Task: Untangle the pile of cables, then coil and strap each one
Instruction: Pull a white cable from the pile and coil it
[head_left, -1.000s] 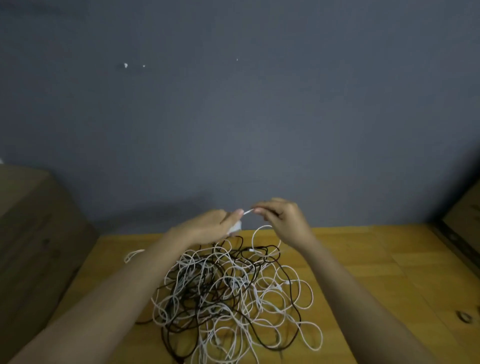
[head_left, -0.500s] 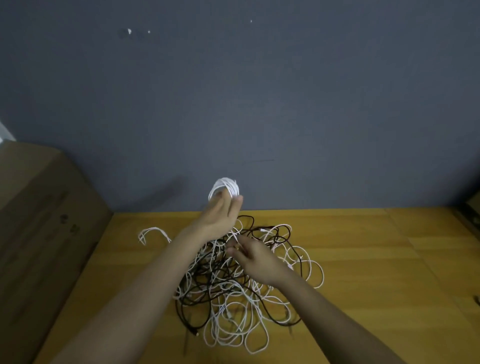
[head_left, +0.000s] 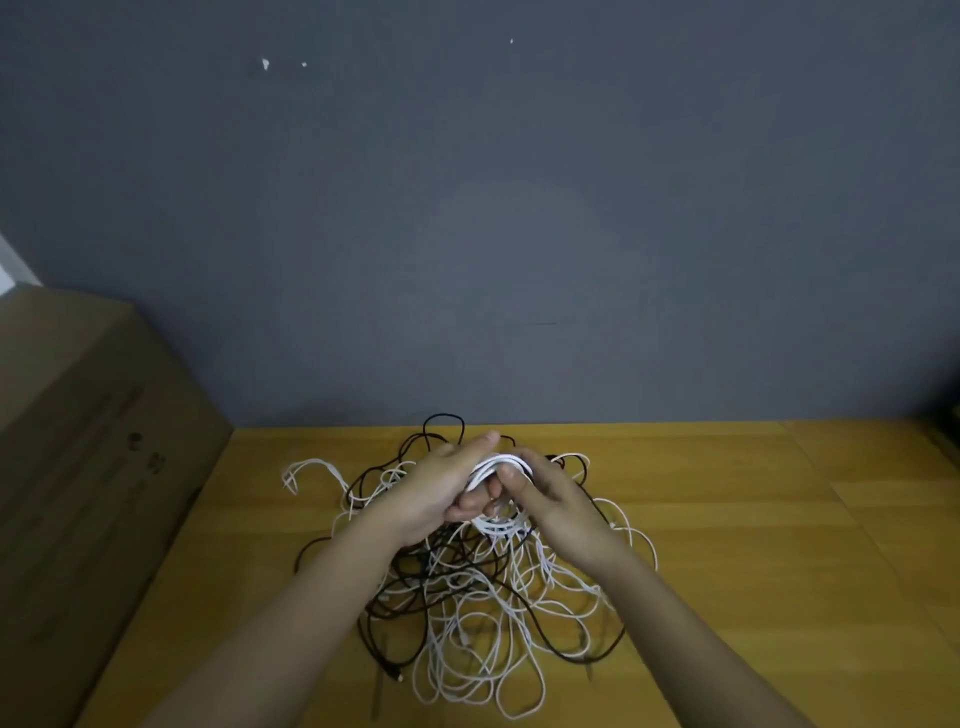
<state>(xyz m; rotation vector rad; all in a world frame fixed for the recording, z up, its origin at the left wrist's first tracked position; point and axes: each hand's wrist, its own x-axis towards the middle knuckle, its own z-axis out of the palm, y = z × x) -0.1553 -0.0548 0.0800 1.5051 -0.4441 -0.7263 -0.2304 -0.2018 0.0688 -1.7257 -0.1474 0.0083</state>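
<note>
While both hands grip one white coil (head_left: 498, 467) together, left hand (head_left: 441, 493) and right hand (head_left: 561, 509) hover above the cable pile (head_left: 483, 597) on the surface (head_left: 753, 519).

The pile of cables (head_left: 483, 597) is showing two colours mixed together, white strands and black strands looping across each other. The small coil (head_left: 496, 467) being held above it is showing plain white. The table (head_left: 753, 545) is glowing a warm yellow-orange with faint wood grain. The wall (head_left: 519, 208) is looking dull blue-grey with a few white flecks. The cardboard box (head_left: 78, 441) is showing brown.
</note>
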